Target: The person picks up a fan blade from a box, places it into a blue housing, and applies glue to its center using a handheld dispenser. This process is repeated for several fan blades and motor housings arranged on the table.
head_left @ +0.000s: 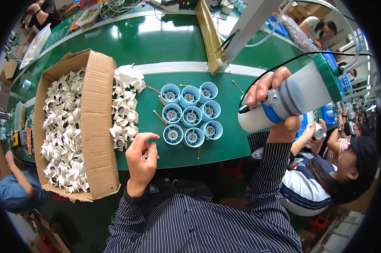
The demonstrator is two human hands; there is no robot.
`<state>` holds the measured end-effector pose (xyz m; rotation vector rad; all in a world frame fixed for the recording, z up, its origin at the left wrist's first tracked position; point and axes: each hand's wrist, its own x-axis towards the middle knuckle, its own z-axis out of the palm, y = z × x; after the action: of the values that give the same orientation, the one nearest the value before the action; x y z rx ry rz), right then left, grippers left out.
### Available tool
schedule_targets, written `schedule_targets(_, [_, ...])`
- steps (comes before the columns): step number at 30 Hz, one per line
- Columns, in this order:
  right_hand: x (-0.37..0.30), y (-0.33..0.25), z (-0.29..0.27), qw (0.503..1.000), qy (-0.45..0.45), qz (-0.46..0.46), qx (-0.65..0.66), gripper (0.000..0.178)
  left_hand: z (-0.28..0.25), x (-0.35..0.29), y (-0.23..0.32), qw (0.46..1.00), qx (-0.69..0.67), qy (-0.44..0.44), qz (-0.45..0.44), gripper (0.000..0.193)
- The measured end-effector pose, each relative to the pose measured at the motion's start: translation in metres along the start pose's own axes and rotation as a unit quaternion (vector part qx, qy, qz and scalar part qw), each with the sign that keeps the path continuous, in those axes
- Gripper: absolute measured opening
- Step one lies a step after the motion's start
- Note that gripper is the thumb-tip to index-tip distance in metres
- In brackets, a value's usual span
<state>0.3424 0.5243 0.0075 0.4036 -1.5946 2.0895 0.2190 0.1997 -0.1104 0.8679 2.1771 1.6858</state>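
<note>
My right hand point(279, 97) is wrapped round a thick translucent cylinder point(302, 95) with a green cap, dark bands and a blue ring. It is raised above the table's right side, tilted, with a hose at its cap. My left hand point(142, 158) is closed at the near edge, fingers curled toward the thumb; what they hold, if anything, cannot be made out. Between the hands, several light-blue round housings point(192, 115) stand in rows, open side up, with spokes and a metal centre inside. Short wires point(159, 117) stick out from some. Loose white fan impellers point(124, 111) lie left of them.
A cardboard box point(98, 126) full of white impellers stands at the left. A grey metal post point(251, 27) and a yellowish upright strip point(210, 38) rise behind the housings. A black cable point(300, 57) loops over my right hand. A co-worker point(325, 177) sits close at the right.
</note>
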Motion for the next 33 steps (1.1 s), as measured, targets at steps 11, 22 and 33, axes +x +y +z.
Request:
schedule_targets(11, [-0.033, 0.045, 0.048, 0.973, 0.197, 0.037, -0.113, 0.065, 0.017, -0.002, -0.016, 0.996, -0.061, 0.059, -0.013, 0.016])
schedule_targets(22, [-0.053, 0.067, 0.042, 0.966, 0.209, 0.026, -0.151, 0.062, 0.018, -0.002, -0.017, 0.999, -0.025, 0.047, 0.006, 0.014])
schedule_targets(33, [-0.054, 0.069, 0.045, 0.961, 0.223, 0.022, -0.161, 0.063, 0.02, -0.003, -0.019, 0.998, -0.015, 0.052, 0.016, 0.017])
